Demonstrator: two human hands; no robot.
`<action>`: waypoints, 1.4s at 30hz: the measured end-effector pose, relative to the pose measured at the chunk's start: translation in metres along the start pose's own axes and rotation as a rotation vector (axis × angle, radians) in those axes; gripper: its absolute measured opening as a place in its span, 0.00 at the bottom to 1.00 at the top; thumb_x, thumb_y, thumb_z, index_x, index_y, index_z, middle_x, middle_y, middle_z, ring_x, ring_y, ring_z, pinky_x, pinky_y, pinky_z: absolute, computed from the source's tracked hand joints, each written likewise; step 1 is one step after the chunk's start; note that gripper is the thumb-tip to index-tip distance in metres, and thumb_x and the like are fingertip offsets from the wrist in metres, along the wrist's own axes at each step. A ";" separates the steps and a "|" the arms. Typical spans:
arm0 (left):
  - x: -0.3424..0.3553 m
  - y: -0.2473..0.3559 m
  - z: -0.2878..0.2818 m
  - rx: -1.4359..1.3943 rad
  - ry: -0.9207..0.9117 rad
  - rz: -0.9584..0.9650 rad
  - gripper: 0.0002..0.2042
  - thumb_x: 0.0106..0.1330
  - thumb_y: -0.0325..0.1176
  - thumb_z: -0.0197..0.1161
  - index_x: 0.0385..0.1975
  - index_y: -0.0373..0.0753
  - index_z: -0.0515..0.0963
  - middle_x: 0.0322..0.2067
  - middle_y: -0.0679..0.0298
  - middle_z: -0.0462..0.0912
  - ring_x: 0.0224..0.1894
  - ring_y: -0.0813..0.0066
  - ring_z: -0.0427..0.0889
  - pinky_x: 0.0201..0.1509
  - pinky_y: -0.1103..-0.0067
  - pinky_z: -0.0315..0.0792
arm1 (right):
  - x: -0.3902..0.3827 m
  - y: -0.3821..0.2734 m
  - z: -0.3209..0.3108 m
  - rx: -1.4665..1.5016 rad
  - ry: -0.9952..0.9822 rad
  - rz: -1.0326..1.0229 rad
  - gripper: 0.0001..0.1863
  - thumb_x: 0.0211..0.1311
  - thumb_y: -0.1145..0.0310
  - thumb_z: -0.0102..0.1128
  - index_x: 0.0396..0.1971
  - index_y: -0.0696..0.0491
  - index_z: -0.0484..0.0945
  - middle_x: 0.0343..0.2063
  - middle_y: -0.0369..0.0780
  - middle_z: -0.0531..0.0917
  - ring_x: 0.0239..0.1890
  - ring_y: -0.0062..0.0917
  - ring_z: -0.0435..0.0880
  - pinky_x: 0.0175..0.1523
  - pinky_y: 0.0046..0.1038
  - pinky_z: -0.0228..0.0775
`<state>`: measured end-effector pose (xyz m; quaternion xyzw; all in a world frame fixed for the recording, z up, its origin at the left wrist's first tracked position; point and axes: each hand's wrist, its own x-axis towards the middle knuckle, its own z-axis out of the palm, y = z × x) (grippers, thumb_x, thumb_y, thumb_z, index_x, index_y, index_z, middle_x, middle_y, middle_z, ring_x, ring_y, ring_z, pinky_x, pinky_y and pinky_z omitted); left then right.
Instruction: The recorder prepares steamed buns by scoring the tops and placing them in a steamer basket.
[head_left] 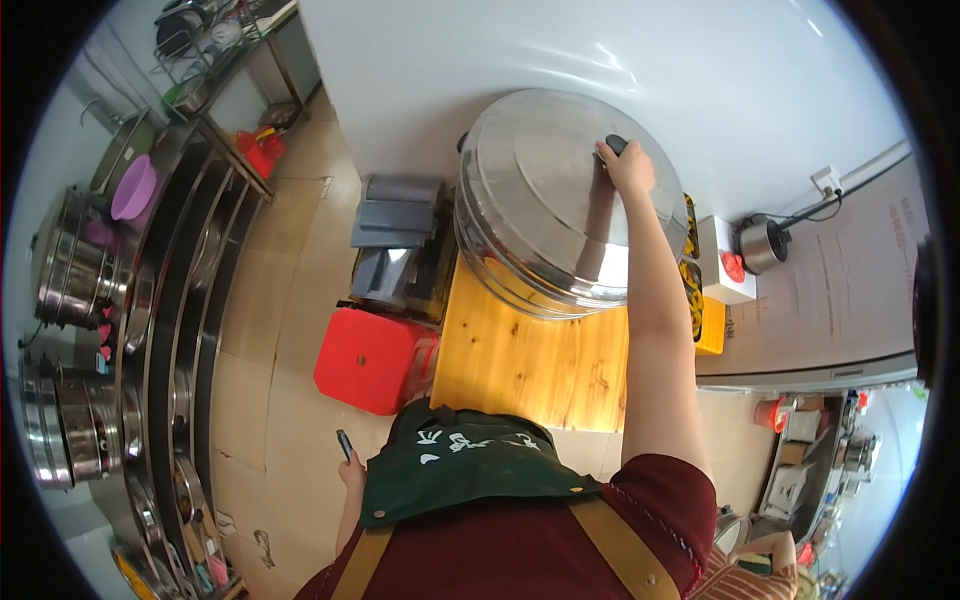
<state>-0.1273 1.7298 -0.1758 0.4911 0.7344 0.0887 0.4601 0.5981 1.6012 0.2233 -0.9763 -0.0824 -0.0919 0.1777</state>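
A wide steel steamer pot [500, 268] stands at the far end of a wooden table [530, 360], against the white wall. Over it lies a round metal lid [535, 170]. With my arm stretched forward, my right hand [630, 168] is closed on the black lid handle [616, 145]. My left hand [352, 472] hangs low at my side, beside my green apron [460, 462]. Its fingers close around a slim dark object [345, 443], pen-like in shape, whose kind I cannot make out.
A red plastic stool [362, 360] and stacked grey bins [395, 225] stand left of the table. Steel shelving with pots [85, 265] and a purple basin [133, 187] lines the left side. At right are a small metal pot [763, 246] and another person [750, 575].
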 end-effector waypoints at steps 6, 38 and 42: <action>0.025 0.014 -0.006 0.288 -0.016 0.099 0.23 0.58 0.46 0.55 0.13 0.31 0.67 0.15 0.58 0.71 0.20 0.67 0.71 0.24 0.70 0.64 | -0.008 0.019 -0.007 -0.031 0.043 0.028 0.38 0.43 0.35 0.55 0.35 0.60 0.73 0.31 0.52 0.80 0.38 0.43 0.78 0.41 0.38 0.70; -0.304 0.260 0.267 0.636 -1.481 0.988 0.13 0.58 0.33 0.60 0.18 0.36 0.64 0.15 0.71 0.63 0.18 0.86 0.59 0.19 0.82 0.55 | -0.743 0.330 -0.009 0.559 0.013 2.207 0.15 0.54 0.64 0.55 0.24 0.64 0.73 0.20 0.45 0.78 0.19 0.31 0.79 0.21 0.32 0.74; -0.381 0.207 0.319 0.720 -1.609 1.019 0.12 0.58 0.34 0.60 0.19 0.37 0.65 0.15 0.70 0.63 0.19 0.84 0.61 0.20 0.82 0.56 | -0.752 0.406 0.023 0.803 -0.099 1.974 0.18 0.53 0.59 0.57 0.34 0.61 0.74 0.24 0.48 0.79 0.22 0.35 0.81 0.23 0.31 0.76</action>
